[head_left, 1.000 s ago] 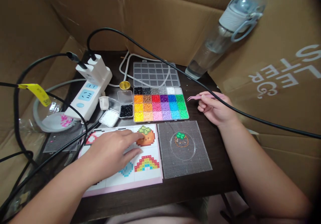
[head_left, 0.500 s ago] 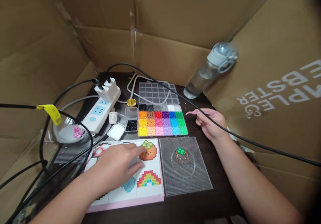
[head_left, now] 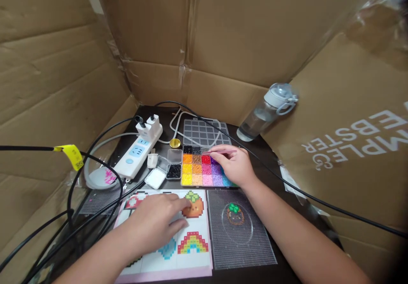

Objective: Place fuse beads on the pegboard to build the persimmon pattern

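Observation:
My right hand (head_left: 237, 165) grips pink tweezers (head_left: 213, 152) over the upper part of the bead box (head_left: 204, 186), whose compartments hold beads sorted by colour. The hand covers several compartments at the right. My left hand (head_left: 151, 218) rests on the printed pattern sheet (head_left: 162, 269), thumb and index finger apart. Its index fingertip lies on the orange fruit pattern (head_left: 196, 209) with green leaves. Right of the sheet is a clear pegboard (head_left: 255, 254). On it sits a small bead figure (head_left: 235, 217) with a brown outline and green top, inside a clear ring.
A white power strip (head_left: 135, 154) and black cables (head_left: 72, 190) occupy the left. Small boxes of white beads (head_left: 155, 178) and black beads (head_left: 174, 172) stand beside the bead box. A water bottle (head_left: 263, 114) is at the back right. Cardboard walls surround the table; one cable crosses above my right arm.
My right hand has moved left with the tweezers, from beside the bead box to above it. My left hand keeps its finger on the orange pattern. The camera view has tilted up slightly.

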A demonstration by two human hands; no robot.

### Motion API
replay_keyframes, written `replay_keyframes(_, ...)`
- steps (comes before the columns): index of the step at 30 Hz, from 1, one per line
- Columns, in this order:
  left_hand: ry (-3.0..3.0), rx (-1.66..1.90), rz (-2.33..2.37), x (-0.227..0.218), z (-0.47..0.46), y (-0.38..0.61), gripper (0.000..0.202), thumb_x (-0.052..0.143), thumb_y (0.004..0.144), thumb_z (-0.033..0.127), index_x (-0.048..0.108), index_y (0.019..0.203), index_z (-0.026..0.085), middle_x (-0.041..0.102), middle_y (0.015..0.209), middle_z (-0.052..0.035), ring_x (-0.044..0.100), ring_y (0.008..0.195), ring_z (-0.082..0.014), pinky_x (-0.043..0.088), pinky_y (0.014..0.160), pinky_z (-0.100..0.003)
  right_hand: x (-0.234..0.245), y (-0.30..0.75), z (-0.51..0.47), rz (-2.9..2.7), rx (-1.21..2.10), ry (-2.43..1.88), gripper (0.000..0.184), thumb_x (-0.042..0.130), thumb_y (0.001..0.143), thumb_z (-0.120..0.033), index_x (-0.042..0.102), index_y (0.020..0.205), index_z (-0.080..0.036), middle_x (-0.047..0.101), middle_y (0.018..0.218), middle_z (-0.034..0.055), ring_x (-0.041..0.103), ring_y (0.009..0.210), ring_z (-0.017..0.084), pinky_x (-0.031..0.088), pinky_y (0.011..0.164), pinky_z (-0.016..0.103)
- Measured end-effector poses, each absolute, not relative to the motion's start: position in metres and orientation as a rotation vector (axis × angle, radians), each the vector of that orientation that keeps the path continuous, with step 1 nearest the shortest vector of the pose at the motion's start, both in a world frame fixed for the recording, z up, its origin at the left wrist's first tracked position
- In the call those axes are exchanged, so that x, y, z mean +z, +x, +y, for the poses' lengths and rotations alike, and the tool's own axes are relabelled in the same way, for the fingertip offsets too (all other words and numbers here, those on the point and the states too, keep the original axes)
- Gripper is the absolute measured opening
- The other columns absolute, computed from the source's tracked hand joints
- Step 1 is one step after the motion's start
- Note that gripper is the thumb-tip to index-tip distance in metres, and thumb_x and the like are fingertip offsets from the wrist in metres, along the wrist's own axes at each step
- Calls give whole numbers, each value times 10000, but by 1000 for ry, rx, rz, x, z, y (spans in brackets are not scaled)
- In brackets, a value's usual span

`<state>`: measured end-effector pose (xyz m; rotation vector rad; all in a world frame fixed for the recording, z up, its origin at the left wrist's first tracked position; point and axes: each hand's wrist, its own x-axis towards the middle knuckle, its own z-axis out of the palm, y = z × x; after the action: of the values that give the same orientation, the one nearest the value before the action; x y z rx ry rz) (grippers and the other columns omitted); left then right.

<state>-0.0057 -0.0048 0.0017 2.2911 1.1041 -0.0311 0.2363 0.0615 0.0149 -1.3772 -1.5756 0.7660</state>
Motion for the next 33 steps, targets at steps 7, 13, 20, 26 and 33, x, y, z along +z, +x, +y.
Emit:
replay_keyframes(7, 2309, -79, 1095, 2, -4, -7, 280, 545, 915, 321, 655, 1170, 285, 735, 1104, -66, 703, 980, -314, 543, 810, -454, 0, 238, 56, -1517, 770, -1425, 116, 704, 771, -291, 765, 760, -193, 783, 839, 66, 731, 777, 200, 588, 747, 340)
replay_keyframes(13, 2348, -93, 1079, 1, -2, -7, 281, 531, 931, 332, 640, 1185, 284, 729, 1107, -55, 704, 964, -299, 544, 788, -437, -2, 245, 59, -1527, 713, -1432, 106, 703, 784, -280, 768, 767, -198, 783, 849, 63, 732, 793, 199, 585, 781, 360)
replay_keyframes(20, 2404, -79, 1071, -10, -2, -9, 291, 521, 943, 368, 632, 1199, 284, 717, 1175, -62, 696, 1015, -292, 540, 826, -428, -9, 252, 62, -1362, 821, -1411, 129, 718, 785, -314, 738, 821, -192, 788, 863, 60, 747, 852, 206, 586, 837, 376)
replay_keyframes(26, 2428, -96, 1071, -11, -3, -10, 295, 496, 955, 408, 635, 1185, 288, 720, 1164, -65, 698, 997, -290, 539, 808, -425, -7, 251, 60, -1466, 736, -1354, 68, 717, 793, -245, 757, 799, -190, 783, 862, 51, 738, 838, 191, 582, 829, 347)
replay_keyframes(33, 2418, -90, 1080, -8, -2, -9, 278, 519, 947, 378, 629, 1190, 300, 722, 1156, -45, 697, 1005, -281, 543, 825, -428, -1, 244, 53, -1581, 894, -1265, 64, 728, 774, -216, 774, 814, -195, 782, 864, 34, 722, 799, 164, 585, 785, 313)
